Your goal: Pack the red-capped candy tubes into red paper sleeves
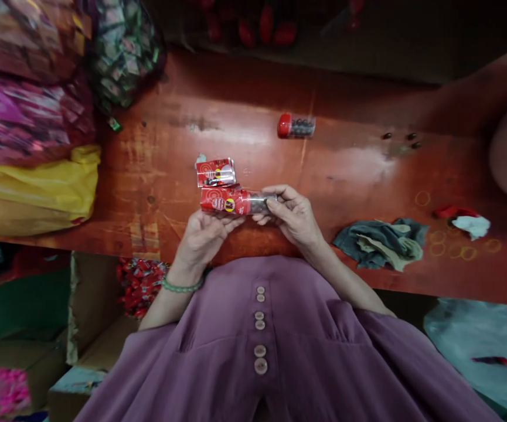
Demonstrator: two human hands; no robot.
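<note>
My right hand [295, 215] grips the clear end of a small tube [259, 204] with dark contents, pinched between thumb and fingers. A red printed wrapper sleeve [218, 200] surrounds or adjoins the tube's other end; how far the tube reaches inside is hidden. From below, my left hand [207, 234] holds this red sleeve, its fingers curled under it. Touching or just beyond it on the table lies a flat stack of similar red sleeves [215, 172]. Farther back, a clear bottle [297, 126] with a red cap and dark balls inside lies on its side.
Bulging bags [29, 117] crowd the table's left side. A grey cloth [380, 243], rubber bands [455, 251], a white-and-red scrap [470, 225] and small dark balls [411, 137] lie at right. Below the left edge stands a cardboard box [97, 316] beside red packets [141, 284].
</note>
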